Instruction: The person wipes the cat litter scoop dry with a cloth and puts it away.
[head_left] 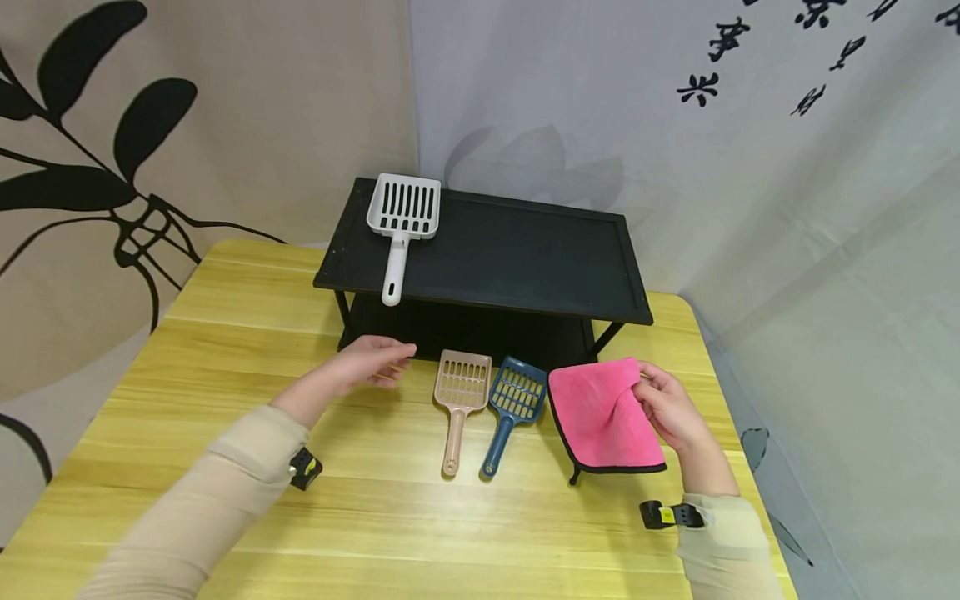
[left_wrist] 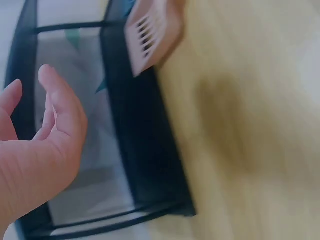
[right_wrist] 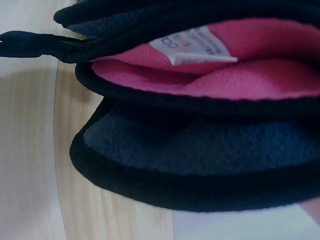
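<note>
My right hand (head_left: 671, 408) pinches a folded pink cloth (head_left: 603, 417) by its upper right edge, above the right side of the table. In the right wrist view the cloth (right_wrist: 280, 40) shows black edging, a dark grey-blue reverse side, a white label and a loop. My left hand (head_left: 372, 362) hovers in front of the black two-tier rack, holding nothing; its fingers (left_wrist: 70, 107) are slightly bent. Between the hands, a beige litter scoop (head_left: 454, 442) and a blue litter scoop (head_left: 498, 446) lie side by side on the table. A white litter scoop (head_left: 395, 267) rests on the rack's top.
The black rack (head_left: 525, 250) stands at the back of the wooden table (head_left: 405, 533), its lower shelf (head_left: 480, 329) close to the tabletop. A printed curtain (head_left: 525, 100) hangs behind. In the left wrist view the beige scoop (left_wrist: 170, 30) lies beside the rack's edge.
</note>
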